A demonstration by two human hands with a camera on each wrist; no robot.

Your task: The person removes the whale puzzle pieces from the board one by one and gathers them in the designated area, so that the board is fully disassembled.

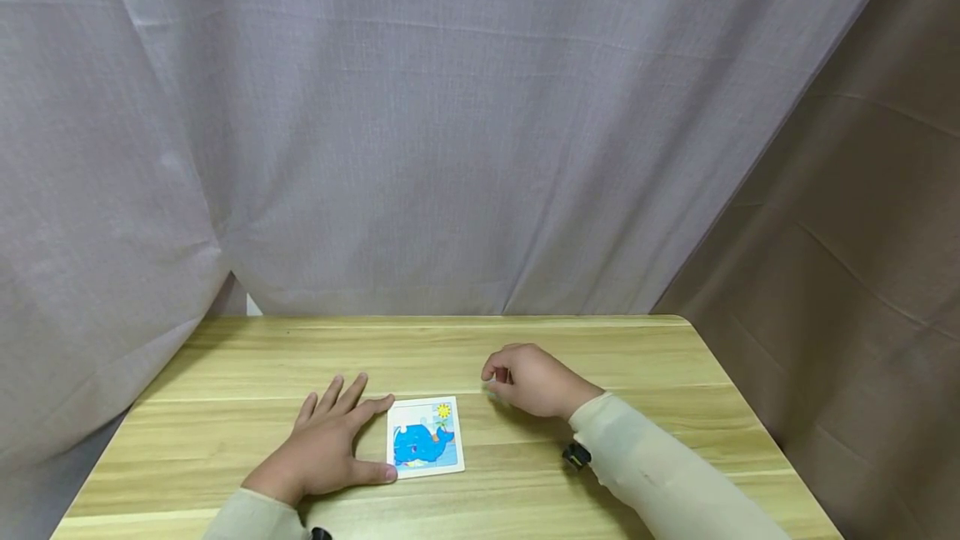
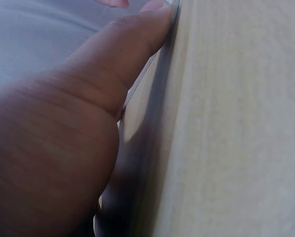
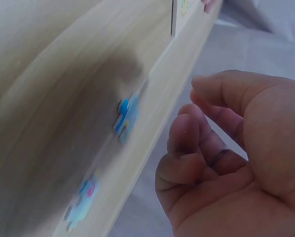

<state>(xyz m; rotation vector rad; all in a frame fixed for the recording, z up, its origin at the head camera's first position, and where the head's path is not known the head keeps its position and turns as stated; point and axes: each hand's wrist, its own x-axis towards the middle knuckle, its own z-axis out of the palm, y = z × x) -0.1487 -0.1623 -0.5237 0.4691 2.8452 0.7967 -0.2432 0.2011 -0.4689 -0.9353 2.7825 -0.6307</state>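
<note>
Here, I view the left hand (image 1: 324,450), spread wide, touching the puzzle's (image 1: 425,437) left edge on the table (image 1: 240,365); rightward, the right hand (image 1: 538,382), loosely curled, narrowly parted, is near two pieces (image 3: 127,116).

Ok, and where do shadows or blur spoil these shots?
Head view: fairly even light, the whale puzzle readable, soft shadow beside the right hand; left wrist view: dark shadow along the left hand, the table grain soft; right wrist view: broad shadow across the wood, loose puzzle pieces blurred.
</note>
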